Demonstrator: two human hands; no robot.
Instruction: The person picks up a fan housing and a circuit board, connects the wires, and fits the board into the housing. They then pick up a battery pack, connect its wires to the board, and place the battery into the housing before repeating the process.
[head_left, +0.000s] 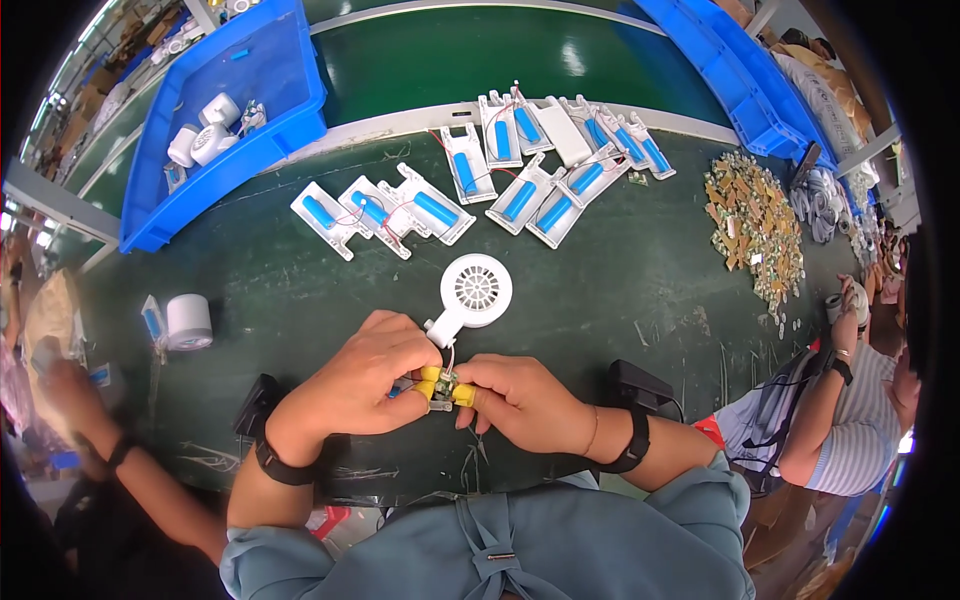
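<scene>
Item: small green circuit board (446, 381), centre, pinched by your left hand (372, 378) and right hand (525, 400), nearly together, tips in yellow finger covers (464, 395). Just past twelve o'clock: round white plastic grilled fan (477, 289), thin wire between. Possible fault: torn wire, should you tug board from fan. Edges: dark-green counter (610, 285), near rim at six o'clock. Moving room: toward ten, above white plastic cylinder (189, 322); toward two, short of tan-and-green board heap (757, 230).

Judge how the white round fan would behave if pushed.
The white fan would probably slide stiffly, since its grille and handle look like rigid plastic. Lying flat, it seems unlikely to roll. Wiring apparently runs to the small circuit board, so pushing might tug that.
</scene>
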